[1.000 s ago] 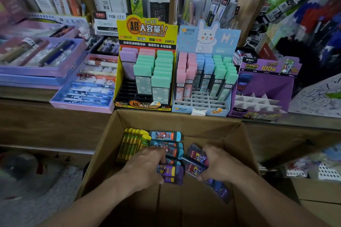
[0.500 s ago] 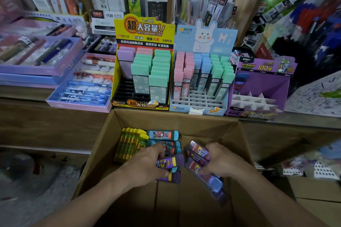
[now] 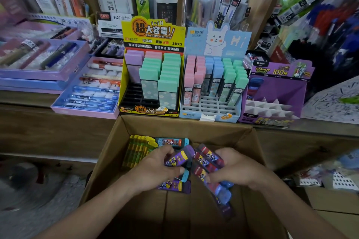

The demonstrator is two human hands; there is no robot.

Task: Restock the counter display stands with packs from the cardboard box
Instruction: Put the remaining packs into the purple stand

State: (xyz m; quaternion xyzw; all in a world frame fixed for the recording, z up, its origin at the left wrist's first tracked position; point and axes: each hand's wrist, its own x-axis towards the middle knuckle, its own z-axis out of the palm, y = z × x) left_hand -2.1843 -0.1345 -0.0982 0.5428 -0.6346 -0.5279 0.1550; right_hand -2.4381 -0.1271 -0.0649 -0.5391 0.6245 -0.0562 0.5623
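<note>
Both my hands are inside the open cardboard box below the counter. My left hand grips a purple pack, lifted off the pile. My right hand holds several red and blue packs fanned toward the left. More packs lie loose in the box: a teal one, a purple one and a row of yellow-green ones. On the counter stand the yellow stand, the blue rabbit stand and the purple stand, mostly bare dividers.
Lilac trays of pens fill the counter's left side. Shelves of packaged stationery rise behind the stands. A scribbled paper sheet lies at the right. Another cardboard box sits at lower right on the floor.
Both hands have risen with their packs. The left hand lifted the purple pack off the pile; the right hand gathered its packs closer and higher.
</note>
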